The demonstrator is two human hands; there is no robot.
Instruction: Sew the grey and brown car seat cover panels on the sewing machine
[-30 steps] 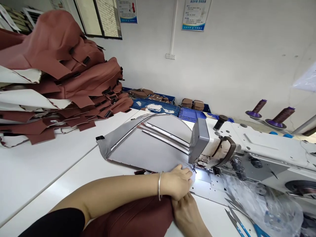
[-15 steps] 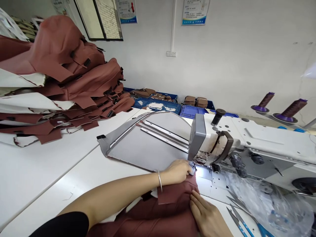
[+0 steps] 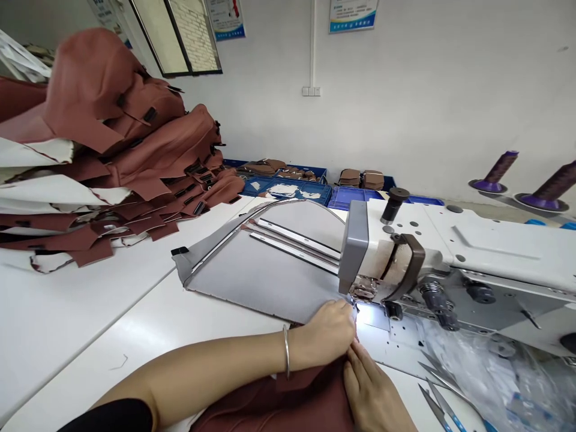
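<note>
The reddish-brown leather cover [image 3: 288, 399] lies bunched in front of me, its upper edge at the sewing machine [image 3: 360, 258]. My left hand [image 3: 330, 333], with a silver bangle at its wrist, is closed on that edge just left of the lit needle area. My right hand [image 3: 373, 387] rests along the cover's right edge, fingers stretched out, tips touching the left hand's underside; its thumb is hidden. Beyond them a grey backing panel [image 3: 270, 276] with white strips spreads over the table, its right corner under the machine head. The needle itself is hidden.
Reddish-brown covers [image 3: 103, 114] are piled high at the left. Scissors [image 3: 443, 402] and a clear plastic bag [image 3: 486, 372] lie at the right. Behind the machine stand thread cones [image 3: 501, 168]. Blue crates [image 3: 310, 192] with brown pieces stand by the wall.
My left hand has come down towards me and now covers more of the cover's edge. My right hand has shifted slightly up against it. The view has moved a little.
</note>
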